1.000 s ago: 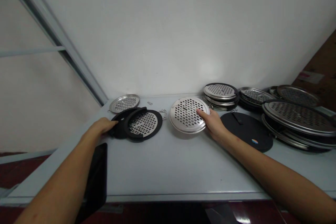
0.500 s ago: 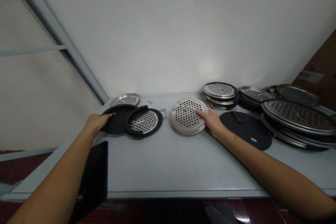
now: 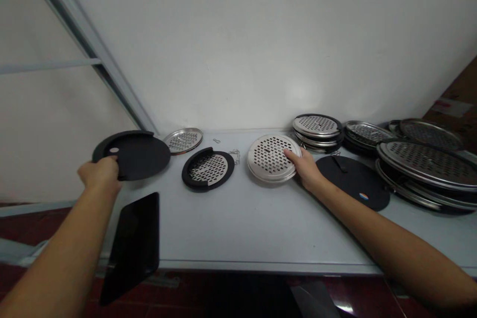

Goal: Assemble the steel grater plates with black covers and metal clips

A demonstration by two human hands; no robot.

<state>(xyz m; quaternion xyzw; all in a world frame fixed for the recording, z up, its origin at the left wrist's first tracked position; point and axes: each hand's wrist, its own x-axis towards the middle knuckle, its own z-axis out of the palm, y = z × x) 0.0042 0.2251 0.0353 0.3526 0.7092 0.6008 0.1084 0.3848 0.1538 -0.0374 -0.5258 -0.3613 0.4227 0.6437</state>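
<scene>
At the left, my left hand (image 3: 100, 174) grips the edge of a round black plate (image 3: 143, 156), which is raised over the table's left side. My right hand (image 3: 303, 166) has its thumb on top of a round perforated metal disc (image 3: 271, 159) and holds it by its right edge. Between the hands lies a black ring-edged holder (image 3: 196, 184) with a perforated metal plate (image 3: 212, 169) in it. Behind, near the wall, rests another round metal grater plate (image 3: 184, 139). Small metal clips (image 3: 235, 155) lie beyond the holder.
A dark flat tablet-like panel (image 3: 136, 243) juts over the table's front edge (image 3: 261, 264). To the right are a black disc (image 3: 354, 184), a smaller stack of metal discs (image 3: 316, 126) and larger stacked discs (image 3: 428, 164). A cardboard box (image 3: 460, 94) stands far right.
My left hand has lifted the black plate and carried it left, away from the ring-edged holder. My right hand still holds the metal disc. The view has shifted slightly.
</scene>
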